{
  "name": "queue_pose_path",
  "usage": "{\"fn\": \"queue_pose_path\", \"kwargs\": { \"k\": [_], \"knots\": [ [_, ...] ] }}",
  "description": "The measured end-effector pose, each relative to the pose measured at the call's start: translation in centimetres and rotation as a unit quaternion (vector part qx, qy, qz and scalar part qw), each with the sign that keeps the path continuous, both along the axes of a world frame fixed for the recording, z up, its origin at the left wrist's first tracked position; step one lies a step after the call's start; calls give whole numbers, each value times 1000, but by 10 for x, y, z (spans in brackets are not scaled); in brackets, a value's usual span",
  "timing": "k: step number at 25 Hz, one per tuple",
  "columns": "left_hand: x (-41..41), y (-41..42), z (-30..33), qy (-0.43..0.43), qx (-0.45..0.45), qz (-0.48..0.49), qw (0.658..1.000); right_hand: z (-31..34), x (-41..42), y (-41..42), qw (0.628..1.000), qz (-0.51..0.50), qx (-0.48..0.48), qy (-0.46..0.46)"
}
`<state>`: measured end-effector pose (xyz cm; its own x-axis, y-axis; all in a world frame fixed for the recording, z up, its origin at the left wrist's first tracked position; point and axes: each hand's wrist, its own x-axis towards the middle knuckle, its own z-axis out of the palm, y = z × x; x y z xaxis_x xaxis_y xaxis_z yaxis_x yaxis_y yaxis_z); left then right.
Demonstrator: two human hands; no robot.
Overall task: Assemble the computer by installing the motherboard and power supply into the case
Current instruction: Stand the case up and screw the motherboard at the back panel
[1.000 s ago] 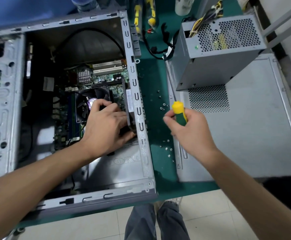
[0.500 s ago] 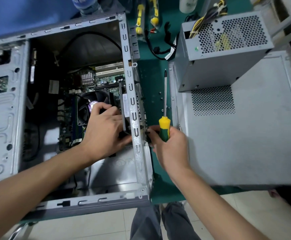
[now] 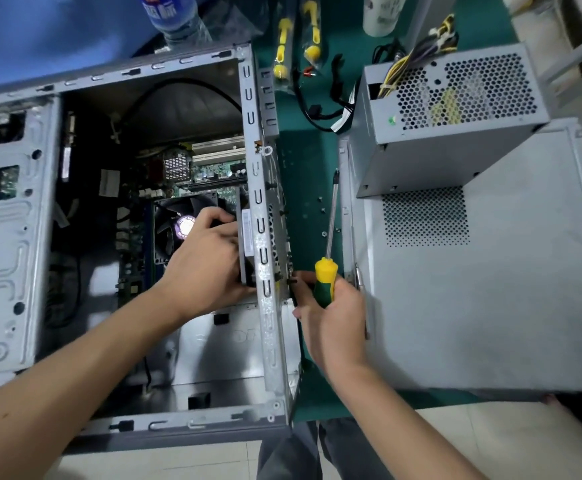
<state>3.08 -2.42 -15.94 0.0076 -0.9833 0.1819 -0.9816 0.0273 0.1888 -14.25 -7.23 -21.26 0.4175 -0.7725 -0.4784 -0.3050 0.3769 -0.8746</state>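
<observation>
**Board in, PSU still sitting outside**

While gripping a flat metal part [image 3: 246,251] up against the inside of the rear wall, left hand [image 3: 206,263] sits deep in the case [image 3: 263,341], fingers curled round that part, right next to the CPU fan [image 3: 175,225]. Can't tell exactly what the part is, maybe a bracket or small drive. Right hand [image 3: 331,320] just outside the same wall, closed round the yellow-green handle of a screwdriver [image 3: 327,258], shaft pointing up and away, not on any screw. Fingertips of that hand look busy with a small dark screw [image 3: 292,281] at the wall, probably starting it by hand before driving it.

Moving outward: motherboard [image 3: 213,171] already lying inside the case on its tray, heatsink and slots visible. Whether fully screwed down, impossible to say from up here. Loose screws [image 3: 322,211] scattered on the green mat [image 3: 303,161] between case and side panel [image 3: 490,306].

Power supply [image 3: 449,123] not installed yet, parked on top of that side panel well to the right, cable bundle sticking out the back. So roughly halfway: board placed, PSU plus cabling and closing up still to go. Spare screwdrivers [image 3: 296,39] up top beside a water bottle [image 3: 175,15].
</observation>
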Motion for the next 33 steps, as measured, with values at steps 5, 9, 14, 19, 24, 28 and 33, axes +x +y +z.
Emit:
{"fn": "queue_pose_path", "kwargs": {
  "k": [5, 9, 14, 19, 24, 28, 33],
  "knots": [
    [0, 0, -2, 10, -1, 5, 1000, 1, -1, -5, 999, 22, -30, 16],
    [2, 1, -4, 12, -5, 3, 1000, 9, -3, -9, 999, 31, -2, 8],
    [5, 2, -7, 16, -3, -7, 1000, 16, -5, -11, 999, 43, -4, 5],
    [4, 1, -7, 38, -7, -16, 999, 13, -4, -7, 1000, 28, -3, 10],
    [5, 2, -8, 37, 6, -17, 999, 12, -8, -5, 999, 41, 12, -14],
    [5, 2, -5, 35, 29, -16, 999, 14, -13, -8, 998, 54, 21, -26],
    [3, 1, -5, 40, 43, -5, 998, 14, -11, -2, 1000, 9, 19, -14]
  ]
}}
